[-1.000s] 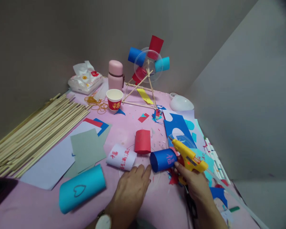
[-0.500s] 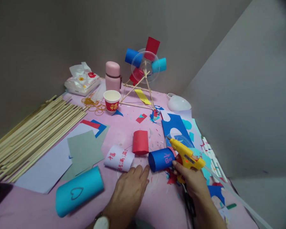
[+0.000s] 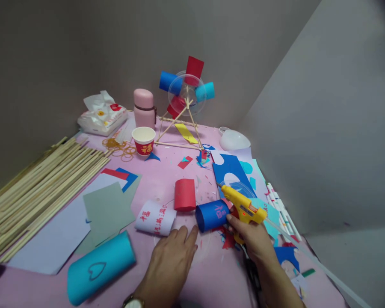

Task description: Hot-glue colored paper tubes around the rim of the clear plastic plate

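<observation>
My left hand [image 3: 171, 263] lies flat with fingers extended, pressing on a clear plastic disc [image 3: 202, 251]. Its fingertips come close to a white paper tube [image 3: 155, 218] with red writing. In my right hand [image 3: 250, 239] is a yellow glue gun [image 3: 244, 205], its nozzle pointing up and left. The thumb of that hand touches the end of a blue paper tube [image 3: 211, 216]. A red paper tube [image 3: 185, 195] sits between the white and blue ones, at the disc's far side. A turquoise paper tube [image 3: 101, 268] with a drawn heart rests left of my left hand.
Wooden sticks [image 3: 45, 188] and grey paper [image 3: 109, 209] lie left. A stick frame [image 3: 176, 132] carrying a wheel with paper tubes stands behind, near a paper cup [image 3: 143, 141], pink bottle [image 3: 144, 109] and tissues [image 3: 102, 115]. Markers [image 3: 284, 211] and blue paper [image 3: 232, 169] are right.
The whole view has shifted slightly, so everything appears a little further left and mostly lower. Both hands, the glue gun and the paper tubes keep nearly the same places relative to each other.
</observation>
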`<state>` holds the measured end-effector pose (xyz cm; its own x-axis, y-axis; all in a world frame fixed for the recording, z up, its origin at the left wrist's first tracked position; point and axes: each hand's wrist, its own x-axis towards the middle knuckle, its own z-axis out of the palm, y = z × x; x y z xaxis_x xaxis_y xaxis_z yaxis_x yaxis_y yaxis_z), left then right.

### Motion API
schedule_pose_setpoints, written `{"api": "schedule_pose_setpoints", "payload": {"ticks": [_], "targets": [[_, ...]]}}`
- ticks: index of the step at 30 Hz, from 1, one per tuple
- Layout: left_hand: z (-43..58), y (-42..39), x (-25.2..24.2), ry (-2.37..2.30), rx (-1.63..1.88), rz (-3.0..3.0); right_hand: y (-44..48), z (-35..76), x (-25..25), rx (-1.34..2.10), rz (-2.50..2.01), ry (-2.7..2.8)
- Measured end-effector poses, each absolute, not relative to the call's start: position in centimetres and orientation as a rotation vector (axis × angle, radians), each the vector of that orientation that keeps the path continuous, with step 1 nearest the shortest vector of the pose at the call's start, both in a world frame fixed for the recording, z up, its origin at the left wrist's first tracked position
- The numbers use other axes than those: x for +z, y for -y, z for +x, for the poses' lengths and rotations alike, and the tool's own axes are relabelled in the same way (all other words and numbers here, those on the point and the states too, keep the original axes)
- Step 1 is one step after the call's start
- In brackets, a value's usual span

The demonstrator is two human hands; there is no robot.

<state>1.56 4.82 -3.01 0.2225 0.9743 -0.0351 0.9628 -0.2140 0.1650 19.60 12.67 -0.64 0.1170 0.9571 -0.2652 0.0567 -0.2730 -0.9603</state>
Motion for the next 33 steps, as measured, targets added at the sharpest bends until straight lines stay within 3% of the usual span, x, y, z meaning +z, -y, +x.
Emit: {"api": "schedule_pose_setpoints", "payload": {"ticks": [18, 26, 33], "targets": [[1.4, -4.5, -4.5, -1.945, 0.368, 2.472, -12.6, 19.7, -0.8, 1.31, -1.498, 1.032], [1.8, -5.0, -2.2, -1.868, 0.06, 2.289, -12.8, 19.6, -0.7, 1.326, -1.478, 1.057], [1.8, -5.4, -1.8, -1.846, 0.04, 2.243, -12.8, 19.6, -0.7, 1.33, -1.478, 1.063]]}}
